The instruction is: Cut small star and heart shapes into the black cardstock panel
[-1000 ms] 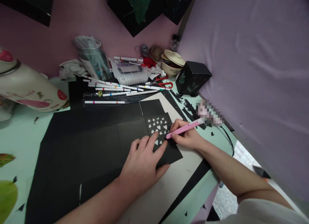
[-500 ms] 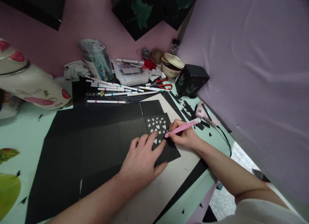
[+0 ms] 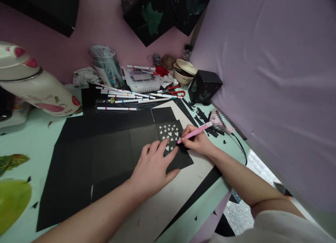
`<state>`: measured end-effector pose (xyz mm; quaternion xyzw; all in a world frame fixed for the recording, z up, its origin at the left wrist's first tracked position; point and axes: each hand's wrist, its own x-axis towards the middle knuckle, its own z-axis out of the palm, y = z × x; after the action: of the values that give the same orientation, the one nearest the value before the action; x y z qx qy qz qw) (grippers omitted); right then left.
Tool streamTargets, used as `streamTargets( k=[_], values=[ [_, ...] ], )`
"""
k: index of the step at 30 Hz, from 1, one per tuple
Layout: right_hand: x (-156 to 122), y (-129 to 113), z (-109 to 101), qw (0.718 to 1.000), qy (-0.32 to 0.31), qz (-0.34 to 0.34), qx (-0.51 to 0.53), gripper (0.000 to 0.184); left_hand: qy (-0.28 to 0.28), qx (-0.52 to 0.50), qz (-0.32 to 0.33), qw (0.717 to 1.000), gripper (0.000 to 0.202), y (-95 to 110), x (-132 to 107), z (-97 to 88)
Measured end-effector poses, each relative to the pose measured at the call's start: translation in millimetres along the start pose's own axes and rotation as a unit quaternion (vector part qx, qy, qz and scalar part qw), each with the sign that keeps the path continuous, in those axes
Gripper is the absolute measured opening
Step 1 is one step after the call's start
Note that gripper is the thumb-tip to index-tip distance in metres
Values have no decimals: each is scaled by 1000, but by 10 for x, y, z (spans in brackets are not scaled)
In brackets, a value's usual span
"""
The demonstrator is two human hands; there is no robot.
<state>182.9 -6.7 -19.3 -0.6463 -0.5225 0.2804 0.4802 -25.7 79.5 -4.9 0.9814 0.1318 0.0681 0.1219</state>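
Observation:
A large sheet of black card [image 3: 107,152] with fold lines lies on a whitish board [image 3: 154,215]. Small star and heart cut-outs [image 3: 170,134] show white in its right-hand panel. My left hand [image 3: 151,168] rests flat on the card with fingers spread, its fingertips beside the lowest shapes. In a pencil-like grip, my right hand [image 3: 198,143] is closed on a pink pen-shaped craft knife [image 3: 194,133]. The knife leans to the right, its tip down at the card by the right edge of the shapes. My fingers partly hide that tip.
Several white markers [image 3: 126,96] lie behind the card, near red-handled scissors [image 3: 177,92]. A pink glue gun [image 3: 222,121] with a cord, black paper scraps [image 3: 201,115] and a black box [image 3: 204,85] are on the right. A large white bottle [image 3: 47,92] stands left.
The whole view has shifted slightly. Both hands stay in nearly the same place on the card, and the knife is still in my right hand.

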Motion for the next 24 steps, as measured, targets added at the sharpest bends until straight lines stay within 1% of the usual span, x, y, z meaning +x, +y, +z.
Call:
streamTargets(
  k=[4,10,15,24],
  values=[
    [8,-1,5,1000,3,-6,6,14,0,1,-3,1000,52,19,-2,-20],
    [14,-31,-2,1000,10,-16,-19,17,11,12,4,1000,51,34,-15,-31],
    [-7,-98,-19,999,-9,-36,-20,6,12,20,6,1000,51,36,-13,-34],
    [-3,-51,-15,999,-6,-33,-18,5,11,23,3,1000,51,34,-15,-25]
  ],
)
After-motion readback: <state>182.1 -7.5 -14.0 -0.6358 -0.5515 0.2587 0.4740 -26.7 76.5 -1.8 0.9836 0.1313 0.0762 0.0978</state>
